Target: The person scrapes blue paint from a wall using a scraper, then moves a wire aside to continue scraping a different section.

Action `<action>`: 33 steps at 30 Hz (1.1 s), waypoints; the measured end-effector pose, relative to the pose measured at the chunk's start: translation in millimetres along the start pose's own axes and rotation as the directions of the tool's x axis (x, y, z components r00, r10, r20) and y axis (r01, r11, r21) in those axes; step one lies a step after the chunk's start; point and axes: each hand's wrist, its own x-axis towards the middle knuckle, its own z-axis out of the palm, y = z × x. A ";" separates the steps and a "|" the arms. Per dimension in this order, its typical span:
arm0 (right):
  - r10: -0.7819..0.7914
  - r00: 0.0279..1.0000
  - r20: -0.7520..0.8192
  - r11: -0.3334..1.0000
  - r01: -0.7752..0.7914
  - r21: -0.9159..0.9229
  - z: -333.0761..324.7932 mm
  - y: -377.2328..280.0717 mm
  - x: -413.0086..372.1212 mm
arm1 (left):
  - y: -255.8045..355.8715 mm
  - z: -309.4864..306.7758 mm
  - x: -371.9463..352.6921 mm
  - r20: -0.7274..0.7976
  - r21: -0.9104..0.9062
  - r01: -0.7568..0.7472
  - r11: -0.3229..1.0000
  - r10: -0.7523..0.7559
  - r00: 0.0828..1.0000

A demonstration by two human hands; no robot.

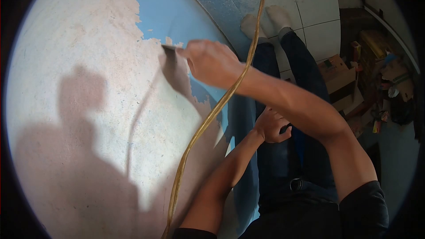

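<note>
**Clerk:** Largest surface?

**Inspector:** The wall [88,62]. It fills the left of the view and is mostly bare, pale and rough. The person's shadow falls across its lower part.

**Clerk:** Coating?

**Inspector:** A patch of blue paint [164,9] runs along the wall's upper right, with a ragged edge against the bare area.

**Clerk:** Below?

**Inspector:** A white tiled floor [318,0]. The person stands on it in dark trousers and white socks [265,20]. Boxes [338,73] and clutter sit at the right, well apart from the wall.

**Clerk:** Anything crossing the view?

**Inspector:** A yellowish cable [208,119] runs from the top edge to the bottom edge and passes in front of the right wrist.

**Clerk:** Hands?

**Inspector:** The right hand [212,62] is clenched around a scraper's handle. The left hand [271,126] is lower, beside the trousers, with its fingers curled in. I cannot tell whether it grips anything.

**Clerk:** The tool's position?

**Inspector:** The scraper [169,49] has its dark blade against the wall, right at the paint's ragged edge, and casts a shadow just below.
</note>
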 end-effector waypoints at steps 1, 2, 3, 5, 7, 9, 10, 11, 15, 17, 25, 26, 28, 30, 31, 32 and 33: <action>0.023 1.000 0.020 1.000 -0.022 -0.010 -5.6 -10.7 -6.2 | 5.4 -1.3 1.1 -0.021 -0.075 0.026 0.997 -0.027 0.999; 0.046 0.998 0.039 0.999 -0.045 -0.021 -11.3 -20.1 -11.4 | 9.1 -2.1 2.8 -0.040 -0.149 0.049 0.988 -0.055 0.998; 0.072 0.996 0.056 0.997 -0.071 -0.028 -13.1 -25.0 -14.6 | 10.4 -2.4 3.0 -0.070 -0.109 0.016 0.994 -0.023 0.997; 0.028 0.998 -0.049 0.998 -0.031 -0.046 0.8 -6.2 2.4 | 9.2 -5.6 4.1 -0.120 -0.021 -0.045 0.999 0.042 0.992; 0.006 0.994 -0.111 0.999 -0.010 -0.038 13.0 17.7 25.7 | 3.8 -3.7 3.3 -0.080 0.020 -0.029 0.999 0.030 0.996; 0.012 0.991 -0.131 1.000 -0.012 0.001 14.8 29.6 41.0 | 2.3 -2.0 0.1 -0.030 0.043 -0.020 0.999 0.021 0.999; -0.047 0.982 -0.181 0.998 0.052 0.024 14.6 28.1 34.1 | 1.0 -3.2 0.5 -0.010 0.051 -0.020 0.998 0.021 1.000; -0.107 0.967 -0.230 0.992 0.120 0.043 16.1 23.7 19.4 | -0.2 -4.0 1.8 0.006 0.059 -0.021 0.998 0.020 1.000; -0.005 1.000 -0.025 0.999 0.003 -0.046 -6.7 -10.5 -2.6 | 2.1 -1.2 2.0 -0.061 -0.029 -0.018 0.999 0.016 0.998; -0.052 0.987 -0.150 0.998 0.048 -0.030 6.7 8.1 12.7 | 0.8 -1.3 1.5 -0.036 0.011 -0.026 1.000 0.026 0.999; 0.036 0.999 -0.004 0.999 -0.036 0.026 -5.8 -10.7 -6.0 | 3.6 -0.4 2.3 -0.071 -0.053 0.011 0.999 -0.014 0.997; 0.057 0.998 0.002 0.998 -0.057 0.013 -3.6 -9.5 -3.8 | 6.0 -0.7 1.6 -0.079 -0.077 0.031 0.997 -0.037 0.996; 0.058 0.997 -0.049 0.998 -0.058 0.004 3.8 4.6 12.1 | 2.2 -1.8 1.9 -0.087 0.012 -0.024 1.000 0.025 0.996; 0.032 0.988 -0.153 0.999 -0.030 0.020 13.8 23.6 33.2 | 1.6 -1.5 -0.4 -0.067 0.055 -0.039 0.998 0.042 0.997; 0.014 0.990 -0.142 1.000 -0.011 0.021 15.4 25.9 32.3 | 1.3 -2.9 -0.7 -0.047 0.055 -0.030 0.998 0.032 0.998; -0.006 0.991 -0.131 1.000 0.009 0.019 16.8 28.2 31.0 | 0.6 -4.2 0.5 -0.030 0.055 -0.023 0.998 0.025 0.999; -0.027 0.993 -0.114 0.999 0.029 0.016 16.4 26.9 28.6 | 0.7 -4.5 1.2 -0.037 0.043 -0.030 0.999 0.031 0.999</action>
